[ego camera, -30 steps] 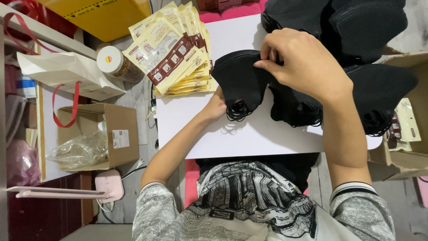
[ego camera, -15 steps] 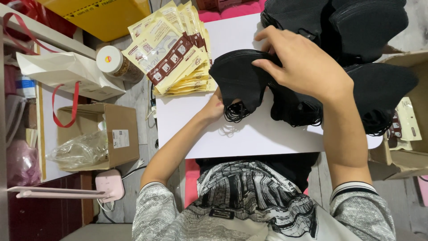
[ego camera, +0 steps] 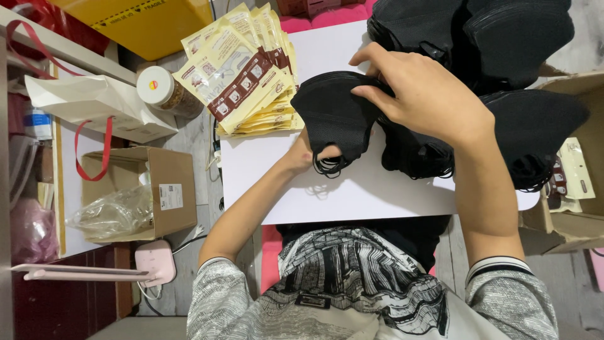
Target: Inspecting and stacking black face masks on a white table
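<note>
A small stack of black folded face masks (ego camera: pixel 330 113) lies on a white board (ego camera: pixel 352 189). My left hand (ego camera: pixel 302 154) grips the stack from below, mostly hidden under it, with the ear loops hanging by my thumb. My right hand (ego camera: pixel 418 94) rests on top, fingertips pinching the upper edge of the top mask. More black masks (ego camera: pixel 535 126) lie in a pile under and right of my right wrist. A further heap of black masks (ego camera: pixel 478 31) sits at the far edge.
A fan of beige and brown flat pouches (ego camera: pixel 245 75) lies left of the masks. A white-lidded jar (ego camera: pixel 160 88), a white paper bag with red handles (ego camera: pixel 94 104) and an open cardboard box (ego camera: pixel 151 189) stand at left. Another cardboard box (ego camera: pixel 566 214) sits at right.
My right hand's fingers have slid a little along the top edge of the mask stack. My left hand stays under the stack.
</note>
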